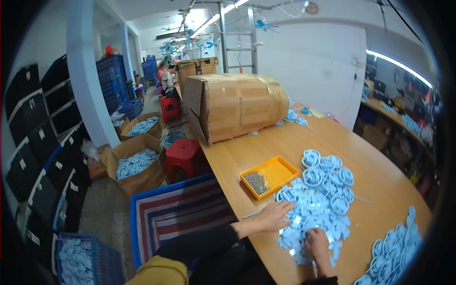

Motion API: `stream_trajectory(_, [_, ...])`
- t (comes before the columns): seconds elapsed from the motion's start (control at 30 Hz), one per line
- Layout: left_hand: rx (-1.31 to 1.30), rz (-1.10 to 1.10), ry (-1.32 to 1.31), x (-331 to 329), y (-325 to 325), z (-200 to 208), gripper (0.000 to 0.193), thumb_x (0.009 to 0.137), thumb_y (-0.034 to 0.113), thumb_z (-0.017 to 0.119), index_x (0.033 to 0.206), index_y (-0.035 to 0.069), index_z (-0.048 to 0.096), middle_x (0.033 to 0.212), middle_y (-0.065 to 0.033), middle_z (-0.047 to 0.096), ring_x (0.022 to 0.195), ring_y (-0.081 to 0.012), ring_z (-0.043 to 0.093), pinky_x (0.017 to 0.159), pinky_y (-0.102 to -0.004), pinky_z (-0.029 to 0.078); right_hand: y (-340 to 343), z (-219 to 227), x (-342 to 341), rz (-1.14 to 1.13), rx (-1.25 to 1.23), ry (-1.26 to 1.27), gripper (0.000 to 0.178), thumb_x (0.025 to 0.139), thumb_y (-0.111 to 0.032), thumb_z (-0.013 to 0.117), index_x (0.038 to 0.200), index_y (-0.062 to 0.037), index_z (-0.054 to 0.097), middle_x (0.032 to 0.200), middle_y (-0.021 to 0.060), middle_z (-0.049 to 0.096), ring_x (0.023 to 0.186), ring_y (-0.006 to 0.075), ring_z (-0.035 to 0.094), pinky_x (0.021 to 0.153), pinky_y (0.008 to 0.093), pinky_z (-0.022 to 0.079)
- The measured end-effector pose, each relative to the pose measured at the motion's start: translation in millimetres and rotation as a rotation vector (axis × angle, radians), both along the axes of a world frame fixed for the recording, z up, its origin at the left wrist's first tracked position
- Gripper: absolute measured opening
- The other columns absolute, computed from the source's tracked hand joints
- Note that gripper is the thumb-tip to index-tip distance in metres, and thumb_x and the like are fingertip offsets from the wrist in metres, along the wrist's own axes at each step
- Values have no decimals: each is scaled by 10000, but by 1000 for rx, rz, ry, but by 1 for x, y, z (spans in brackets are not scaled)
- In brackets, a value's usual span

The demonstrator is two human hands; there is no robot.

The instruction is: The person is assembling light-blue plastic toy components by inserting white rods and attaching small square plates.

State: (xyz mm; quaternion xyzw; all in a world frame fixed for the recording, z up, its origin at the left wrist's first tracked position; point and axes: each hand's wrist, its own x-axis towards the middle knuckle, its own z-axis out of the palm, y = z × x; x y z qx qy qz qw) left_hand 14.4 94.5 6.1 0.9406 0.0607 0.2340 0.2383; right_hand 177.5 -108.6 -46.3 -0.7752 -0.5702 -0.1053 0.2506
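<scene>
A heap of small flat light-blue pieces (316, 216) lies on the wooden table in front of me. My left hand (275, 217) rests at the heap's left edge, its fingers stretched out and holding nothing I can see. At the near side, my right hand (317, 244) has curled fingers with the tips down among the pieces; what they pinch is hidden. Coiled light-blue cords (327, 173) lie at the far side of the heap. Just beyond my left hand, a yellow tray (280, 166) contains many small metal parts. A thin grey rod (251, 214) lies near my left wrist.
More light-blue cords (392, 251) are piled at the table's right. A large cardboard box (242, 104) lies on its side at the far end. Left of the table are a blue-rimmed striped bin (180, 209), a red stool (183, 154) and cardboard boxes (118, 166) of light-blue items.
</scene>
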Motion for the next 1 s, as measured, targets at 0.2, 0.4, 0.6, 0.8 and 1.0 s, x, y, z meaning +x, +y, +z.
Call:
stream_trajectory(0.2, [5,469,401,86,69,-42,747,763,475,677,1285,10,414,1198,-236,501,1139,-385,483,899,-485,434,-11,4,5,44,80,265,249,809,-84,633,1053,-106,678,986,156,604,929,318,550,785,390,453])
stream_trajectory(0.4, [-16,503,381,101,69,-39,734,733,493,676,1207,-30,474,1195,-217,496,1150,-361,462,913,-474,405,-44,54,-7,-103,137,195,205,823,-71,619,1006,-104,704,781,108,555,762,278,533,741,381,432])
stream_trajectory(0.6, [-121,383,323,89,56,-43,669,657,413,693,1188,43,525,1221,-220,449,1169,-351,418,926,-432,342,-52,54,-21,-63,279,317,261,864,-89,560,1107,-22,627,998,164,641,898,300,603,828,409,461])
stream_trajectory(0.8, [52,53,-34,67,-7,12,691,670,314,734,1257,61,471,1268,-228,455,1145,-399,480,956,-453,407,-32,51,-18,-41,602,863,253,869,2,547,1117,-5,598,869,61,603,736,110,574,664,239,474])
stream_trajectory(1.0, [80,34,-142,37,-48,27,674,625,256,788,1189,39,488,1244,-221,477,1115,-395,496,921,-446,434,14,61,-32,23,542,1027,243,872,-3,569,1115,5,564,810,47,589,684,100,592,613,238,500])
